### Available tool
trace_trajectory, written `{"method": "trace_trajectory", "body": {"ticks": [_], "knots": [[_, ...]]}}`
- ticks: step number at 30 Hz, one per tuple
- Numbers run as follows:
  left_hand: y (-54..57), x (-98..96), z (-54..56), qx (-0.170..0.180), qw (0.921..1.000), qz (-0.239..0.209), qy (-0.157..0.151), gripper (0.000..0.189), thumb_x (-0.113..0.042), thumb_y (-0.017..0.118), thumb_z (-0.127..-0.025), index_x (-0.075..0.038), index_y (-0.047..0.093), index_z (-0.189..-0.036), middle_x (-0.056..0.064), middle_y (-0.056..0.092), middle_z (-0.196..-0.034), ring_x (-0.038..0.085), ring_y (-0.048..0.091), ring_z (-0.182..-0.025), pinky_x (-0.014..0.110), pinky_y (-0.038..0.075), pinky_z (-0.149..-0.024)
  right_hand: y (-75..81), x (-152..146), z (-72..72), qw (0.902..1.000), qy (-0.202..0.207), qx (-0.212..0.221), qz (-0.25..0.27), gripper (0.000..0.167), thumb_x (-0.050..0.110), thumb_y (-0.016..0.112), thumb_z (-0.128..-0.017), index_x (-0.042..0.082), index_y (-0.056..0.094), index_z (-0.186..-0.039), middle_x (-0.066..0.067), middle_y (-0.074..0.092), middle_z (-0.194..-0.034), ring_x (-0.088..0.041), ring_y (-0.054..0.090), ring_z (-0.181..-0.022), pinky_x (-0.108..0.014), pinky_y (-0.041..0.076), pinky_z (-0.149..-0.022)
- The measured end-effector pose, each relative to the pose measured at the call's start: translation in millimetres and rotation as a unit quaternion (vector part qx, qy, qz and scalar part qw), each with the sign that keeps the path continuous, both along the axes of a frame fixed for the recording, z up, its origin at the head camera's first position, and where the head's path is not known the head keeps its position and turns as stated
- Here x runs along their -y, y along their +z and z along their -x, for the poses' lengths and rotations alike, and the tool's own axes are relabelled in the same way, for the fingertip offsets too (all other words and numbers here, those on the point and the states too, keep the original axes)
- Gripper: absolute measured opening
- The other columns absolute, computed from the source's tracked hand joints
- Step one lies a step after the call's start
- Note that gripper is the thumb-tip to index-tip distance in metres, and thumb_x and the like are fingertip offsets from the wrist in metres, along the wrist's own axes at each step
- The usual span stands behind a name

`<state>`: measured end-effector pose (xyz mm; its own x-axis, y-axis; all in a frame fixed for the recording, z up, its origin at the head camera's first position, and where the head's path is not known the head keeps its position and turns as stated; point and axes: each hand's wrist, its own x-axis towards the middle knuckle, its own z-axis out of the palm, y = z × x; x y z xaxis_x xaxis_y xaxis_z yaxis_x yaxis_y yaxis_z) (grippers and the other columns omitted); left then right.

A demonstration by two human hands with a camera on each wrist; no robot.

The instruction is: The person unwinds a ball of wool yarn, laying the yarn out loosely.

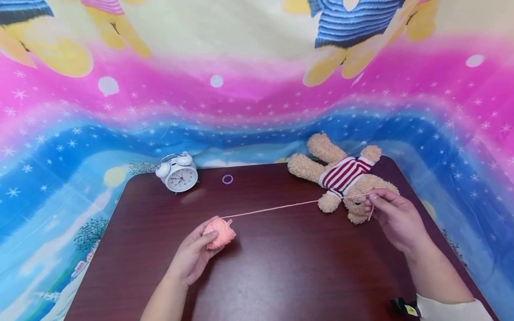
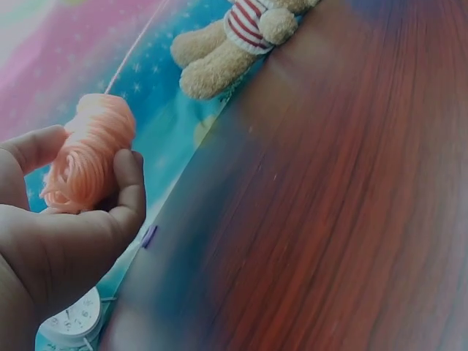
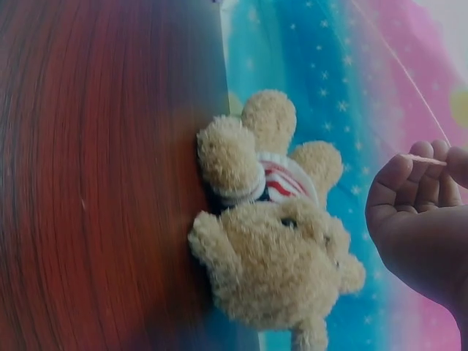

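Observation:
In the head view my left hand [image 1: 196,252] grips a small ball of peach-pink yarn [image 1: 220,234], thumb across its front. The left wrist view shows the wound yarn [image 2: 91,150] between thumb and fingers. A strand of yarn [image 1: 277,207] runs taut from the ball up to the right. Its far end is pinched by my right hand [image 1: 395,218], with a short tail hanging below the fingertips. In the right wrist view the curled fingers [image 3: 395,175] hold that strand above the table. Behind the right hand lies a tan teddy bear [image 1: 343,174] in a red-and-white striped top.
A white twin-bell alarm clock [image 1: 181,178] stands at the back left of the dark brown table [image 1: 281,267]. Right of it lies a purple ring [image 1: 227,179]. A printed cloth [image 1: 249,98] hangs round the table's back and sides. A black strap [image 1: 403,307] is by the right sleeve.

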<state>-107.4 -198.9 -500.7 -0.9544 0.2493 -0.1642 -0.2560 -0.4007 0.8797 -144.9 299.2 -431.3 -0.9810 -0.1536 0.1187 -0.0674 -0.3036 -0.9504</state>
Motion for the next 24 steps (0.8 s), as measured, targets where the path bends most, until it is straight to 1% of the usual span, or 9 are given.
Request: {"method": "trace_trajectory", "body": {"ticks": [2, 5, 9, 11, 13, 15, 19, 22, 24], "knots": [[-0.3, 4.3, 0.3, 0.004, 0.9999, 0.016, 0.004, 0.061, -0.006, 0.052, -0.105, 0.007, 0.022, -0.157, 0.004, 0.066, -0.137, 0.024, 0.069, -0.118, 0.035, 0.055, -0.100, 0.3, -5.1, -0.6, 0.9999, -0.003, -0.005, 0.009, 0.022, 0.000, 0.049, -0.108, 0.000, 0.071, -0.109, -0.004, 0.071, -0.094, -0.018, 0.067, -0.085, -0.027, 0.057, -0.076], [-0.7, 11.3, 0.4, 0.006, 0.9997, 0.023, 0.010, 0.060, -0.006, 0.052, -0.105, 0.006, 0.023, -0.156, 0.005, 0.067, -0.136, 0.022, 0.068, -0.119, 0.033, 0.054, -0.099, 0.4, -13.0, -1.1, 0.9997, -0.008, -0.010, 0.022, 0.025, -0.002, 0.047, -0.108, 0.000, 0.072, -0.108, -0.005, 0.072, -0.093, -0.018, 0.067, -0.084, -0.027, 0.058, -0.074], [-1.1, 20.9, 0.2, -0.007, 0.9997, 0.022, 0.008, 0.054, -0.008, 0.050, -0.107, 0.003, 0.028, -0.154, 0.010, 0.063, -0.143, 0.021, 0.065, -0.126, 0.032, 0.053, -0.101, 0.0, -24.1, -1.5, 0.9986, -0.009, -0.012, 0.050, 0.028, -0.005, 0.044, -0.108, -0.001, 0.071, -0.106, -0.007, 0.072, -0.092, -0.020, 0.068, -0.082, -0.028, 0.058, -0.071], [-1.1, 25.4, 0.2, -0.009, 0.9996, 0.024, 0.011, 0.052, -0.009, 0.051, -0.108, 0.001, 0.029, -0.154, 0.009, 0.062, -0.145, 0.022, 0.065, -0.126, 0.032, 0.052, -0.102, -0.1, -30.8, -2.0, 0.9979, -0.009, -0.013, 0.063, 0.027, -0.006, 0.043, -0.108, -0.002, 0.070, -0.106, -0.008, 0.072, -0.092, -0.020, 0.068, -0.081, -0.028, 0.058, -0.070], [-1.3, 30.3, 0.3, -0.010, 0.9995, 0.029, 0.012, 0.052, -0.010, 0.050, -0.108, 0.000, 0.029, -0.155, 0.009, 0.061, -0.146, 0.023, 0.065, -0.126, 0.032, 0.052, -0.103, -0.2, -37.7, -2.9, 0.9973, -0.009, -0.014, 0.072, 0.027, -0.007, 0.043, -0.108, -0.003, 0.070, -0.106, -0.010, 0.072, -0.092, -0.021, 0.068, -0.080, -0.029, 0.058, -0.069], [-1.1, 35.1, 0.7, -0.012, 0.9993, 0.033, 0.014, 0.053, -0.011, 0.050, -0.109, 0.001, 0.027, -0.156, 0.011, 0.058, -0.149, 0.025, 0.061, -0.130, 0.032, 0.051, -0.105, 0.1, -45.3, -4.1, 0.9968, -0.012, -0.013, 0.078, 0.027, -0.007, 0.043, -0.108, -0.005, 0.069, -0.107, -0.011, 0.072, -0.092, -0.021, 0.069, -0.080, -0.029, 0.058, -0.069], [-0.7, 44.7, 1.2, -0.016, 0.9990, 0.037, 0.017, 0.050, -0.011, 0.049, -0.110, 0.001, 0.030, -0.155, 0.012, 0.056, -0.151, 0.022, 0.058, -0.134, 0.031, 0.050, -0.105, 0.0, -61.1, -5.8, 0.9954, -0.018, -0.008, 0.094, 0.028, -0.009, 0.042, -0.107, -0.006, 0.070, -0.108, -0.013, 0.073, -0.093, -0.023, 0.070, -0.080, -0.029, 0.058, -0.070], [0.0, 50.6, 0.5, -0.016, 0.9989, 0.039, 0.023, 0.049, -0.011, 0.049, -0.109, 0.001, 0.032, -0.153, 0.008, 0.061, -0.146, 0.017, 0.062, -0.129, 0.031, 0.051, -0.105, -0.3, -72.2, -6.4, 0.9937, -0.025, -0.003, 0.109, 0.029, -0.010, 0.041, -0.107, -0.007, 0.070, -0.110, -0.014, 0.073, -0.093, -0.024, 0.070, -0.081, -0.030, 0.059, -0.071], [0.4, 54.2, -0.5, -0.015, 0.9985, 0.045, 0.027, 0.051, -0.011, 0.049, -0.109, 0.003, 0.030, -0.154, 0.004, 0.065, -0.140, 0.017, 0.065, -0.123, 0.031, 0.052, -0.104, -0.5, -78.7, -6.3, 0.9923, -0.032, 0.001, 0.120, 0.029, -0.010, 0.041, -0.107, -0.008, 0.070, -0.111, -0.015, 0.073, -0.092, -0.025, 0.070, -0.082, -0.031, 0.060, -0.072]]}}
